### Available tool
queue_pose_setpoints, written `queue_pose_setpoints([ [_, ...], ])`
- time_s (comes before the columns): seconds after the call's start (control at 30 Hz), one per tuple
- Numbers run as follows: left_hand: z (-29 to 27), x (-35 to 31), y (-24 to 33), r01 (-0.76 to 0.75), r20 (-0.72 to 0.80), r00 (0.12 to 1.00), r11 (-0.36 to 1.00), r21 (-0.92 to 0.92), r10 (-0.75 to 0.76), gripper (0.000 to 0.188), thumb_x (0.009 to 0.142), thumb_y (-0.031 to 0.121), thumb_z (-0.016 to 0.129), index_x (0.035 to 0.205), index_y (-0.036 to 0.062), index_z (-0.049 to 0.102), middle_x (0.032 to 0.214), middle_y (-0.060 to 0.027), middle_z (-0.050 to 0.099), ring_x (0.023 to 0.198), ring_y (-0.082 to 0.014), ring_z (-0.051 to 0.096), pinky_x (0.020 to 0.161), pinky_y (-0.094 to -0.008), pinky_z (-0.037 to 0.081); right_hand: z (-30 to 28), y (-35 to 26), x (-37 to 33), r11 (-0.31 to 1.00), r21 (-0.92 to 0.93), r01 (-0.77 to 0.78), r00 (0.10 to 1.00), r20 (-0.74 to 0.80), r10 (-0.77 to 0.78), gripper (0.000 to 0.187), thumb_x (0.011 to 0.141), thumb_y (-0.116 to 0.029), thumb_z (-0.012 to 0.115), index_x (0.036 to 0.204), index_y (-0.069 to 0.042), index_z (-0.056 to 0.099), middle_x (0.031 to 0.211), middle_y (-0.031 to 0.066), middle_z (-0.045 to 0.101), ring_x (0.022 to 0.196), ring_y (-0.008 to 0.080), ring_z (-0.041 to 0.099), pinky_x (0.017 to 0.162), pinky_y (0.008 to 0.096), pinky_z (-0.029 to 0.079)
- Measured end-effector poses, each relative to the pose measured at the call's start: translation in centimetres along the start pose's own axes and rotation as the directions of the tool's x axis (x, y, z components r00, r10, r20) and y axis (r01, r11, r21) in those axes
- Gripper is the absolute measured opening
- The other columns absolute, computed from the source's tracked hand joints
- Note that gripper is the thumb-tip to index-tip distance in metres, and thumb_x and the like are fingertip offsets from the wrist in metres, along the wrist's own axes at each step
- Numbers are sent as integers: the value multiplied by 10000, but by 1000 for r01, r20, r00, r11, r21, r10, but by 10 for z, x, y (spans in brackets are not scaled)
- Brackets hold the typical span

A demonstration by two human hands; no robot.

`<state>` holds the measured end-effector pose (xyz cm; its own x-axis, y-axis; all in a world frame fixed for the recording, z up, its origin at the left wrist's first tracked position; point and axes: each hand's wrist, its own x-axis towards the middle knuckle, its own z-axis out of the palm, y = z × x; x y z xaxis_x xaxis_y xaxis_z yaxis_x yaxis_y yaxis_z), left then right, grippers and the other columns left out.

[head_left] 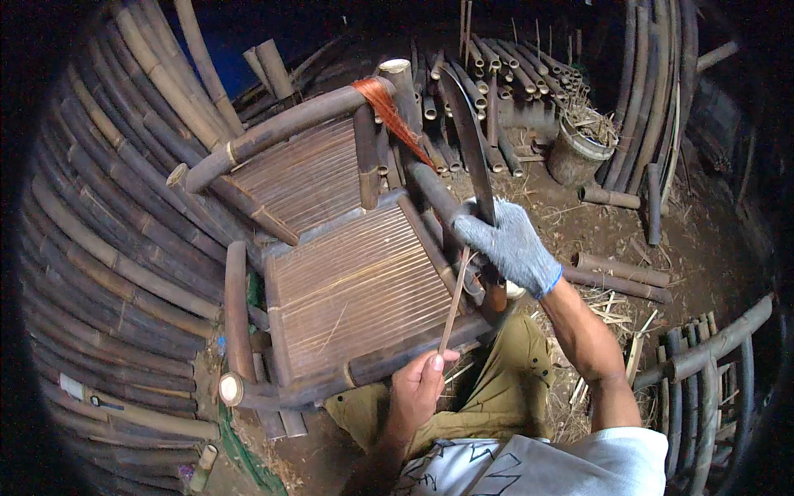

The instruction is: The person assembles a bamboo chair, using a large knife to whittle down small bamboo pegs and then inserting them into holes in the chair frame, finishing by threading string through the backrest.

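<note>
My bare left hand [418, 388] pinches the lower end of a thin bamboo strip [452, 318] between thumb and fingers. The strip slants up to my right hand [506, 244], which wears a grey knit glove with a blue cuff. That hand is closed round a long machete [473, 136] with a dark, slightly curved blade pointing up and away. Part of its grip shows below the glove. Where the strip meets the glove, a thin curl bends off it; the exact contact is hidden. Left of both hands stands a bamboo chair [356, 289] with a slatted seat.
Orange cord [389, 120] hangs from the chair's back corner. Bamboo poles [124, 223] line the left wall. A bucket of shavings [581, 149] stands at the back right, near stacked cut bamboo [517, 70]. Loose bamboo lengths [620, 277] and a bamboo frame [707, 355] are on the right.
</note>
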<state>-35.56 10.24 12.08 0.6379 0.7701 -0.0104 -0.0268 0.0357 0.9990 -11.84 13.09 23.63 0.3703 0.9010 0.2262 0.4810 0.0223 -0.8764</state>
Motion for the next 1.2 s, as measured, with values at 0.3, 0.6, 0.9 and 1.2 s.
queue_pose_setpoints([
  [0.3, -22, 36, 20, 114, 171, 981, 453, -884, 88, 483, 1075, 199, 300, 1531, 70, 203, 587, -7, 396, 338, -87, 359, 349, -243, 353, 22, 12, -37, 807, -512, 293, 929, -47, -367, 412, 902, -452, 643, 911, -42, 602, 755, 190, 631, 686, 384, 654, 593, 437, 509],
  [0.6, -15, 30, 23, 199, 230, 973, 399, -895, 30, 496, 1088, 237, 263, 1568, 200, 144, 542, 21, 366, 335, -102, 350, 360, -249, 328, 28, 12, -65, 642, -561, 523, 851, 297, -433, 514, 814, -606, 660, 789, -94, 622, 685, 133, 619, 612, 330, 648, 544, 447, 491],
  [0.9, -14, -8, 13, 124, 205, 976, 580, -805, 76, 477, 1086, 228, 300, 1535, 75, 257, 547, 22, 338, 366, -75, 293, 370, -238, 321, -12, 31, -27, 627, -732, 264, 902, -43, -430, 388, 902, -446, 626, 801, -72, 624, 695, 177, 620, 648, 379, 647, 574, 487, 500],
  [1.2, -12, 9, 21, 35, 112, 992, 745, -666, 54, 511, 1086, 258, 301, 1550, 78, 186, 525, 34, 324, 341, -66, 286, 331, -237, 310, 14, 1, -61, 689, -570, 447, 894, 259, -366, 501, 825, -566, 676, 790, -72, 595, 670, 160, 622, 644, 368, 656, 564, 467, 499],
])
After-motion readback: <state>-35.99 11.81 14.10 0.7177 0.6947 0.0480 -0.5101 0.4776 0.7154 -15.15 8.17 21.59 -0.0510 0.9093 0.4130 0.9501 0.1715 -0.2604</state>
